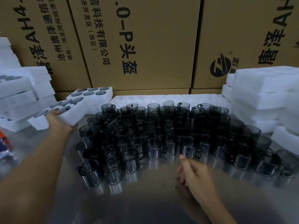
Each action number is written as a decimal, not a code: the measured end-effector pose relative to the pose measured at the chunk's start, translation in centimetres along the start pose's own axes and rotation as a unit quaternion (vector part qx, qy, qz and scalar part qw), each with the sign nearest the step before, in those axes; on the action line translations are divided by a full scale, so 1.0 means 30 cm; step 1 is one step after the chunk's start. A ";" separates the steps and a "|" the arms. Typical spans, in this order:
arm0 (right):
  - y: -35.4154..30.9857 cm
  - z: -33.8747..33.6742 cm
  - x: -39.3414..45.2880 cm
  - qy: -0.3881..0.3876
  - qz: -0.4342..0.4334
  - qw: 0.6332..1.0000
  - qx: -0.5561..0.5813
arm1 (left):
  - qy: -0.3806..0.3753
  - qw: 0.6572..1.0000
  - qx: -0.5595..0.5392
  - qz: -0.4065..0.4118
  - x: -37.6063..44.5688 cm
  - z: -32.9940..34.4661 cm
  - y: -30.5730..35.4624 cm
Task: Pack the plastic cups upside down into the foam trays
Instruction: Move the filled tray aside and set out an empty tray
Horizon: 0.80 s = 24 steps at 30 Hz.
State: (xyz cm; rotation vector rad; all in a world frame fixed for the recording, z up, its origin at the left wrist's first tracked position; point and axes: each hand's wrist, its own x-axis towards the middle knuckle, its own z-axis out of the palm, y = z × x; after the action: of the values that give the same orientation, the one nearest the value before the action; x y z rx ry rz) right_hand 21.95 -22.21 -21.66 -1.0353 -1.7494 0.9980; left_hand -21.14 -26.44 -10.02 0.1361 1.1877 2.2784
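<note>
Fingers (186, 160) of the right hand (196, 172) are loosely curled and empty, low over the counter (145, 199). The smoky cups (161, 131) crowd just beyond them, nearest that hand. Off left, the left hand (55, 119) grips a filled foam tray (77, 113) by its near edge.

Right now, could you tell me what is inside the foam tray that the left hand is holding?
The foam tray gripped by the left hand shows dark round cup bases filling its pockets, upside down. The cups' bodies and handles are hidden inside the foam.
</note>
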 end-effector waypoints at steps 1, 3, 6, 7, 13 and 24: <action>0.001 0.001 0.000 0.001 0.000 1.000 0.000 | 0.015 1.000 0.025 0.002 0.008 -0.018 0.004; 0.001 0.002 -0.001 0.005 -0.003 1.000 -0.003 | 0.033 0.997 0.059 -0.024 0.022 -0.051 0.012; -0.007 -0.001 -0.004 0.004 -0.007 1.000 -0.003 | 0.024 0.995 0.069 -0.073 0.034 -0.092 0.024; -0.009 -0.002 -0.005 0.003 -0.006 1.000 0.002 | 0.026 0.993 0.077 -0.082 0.028 -0.101 0.026; -0.021 -0.004 -0.005 0.003 0.000 1.000 0.021 | 0.073 0.997 0.036 0.004 -0.023 -0.047 0.009; -0.037 -0.005 -0.011 0.008 0.017 0.999 0.041 | 0.026 0.998 0.023 -0.054 -0.036 0.004 -0.055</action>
State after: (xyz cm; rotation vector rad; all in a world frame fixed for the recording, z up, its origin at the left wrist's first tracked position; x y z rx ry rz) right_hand 21.91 -22.86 -20.69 -1.0206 -1.6682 1.0703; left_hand -19.48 -26.18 -11.05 0.0299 1.2444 2.1735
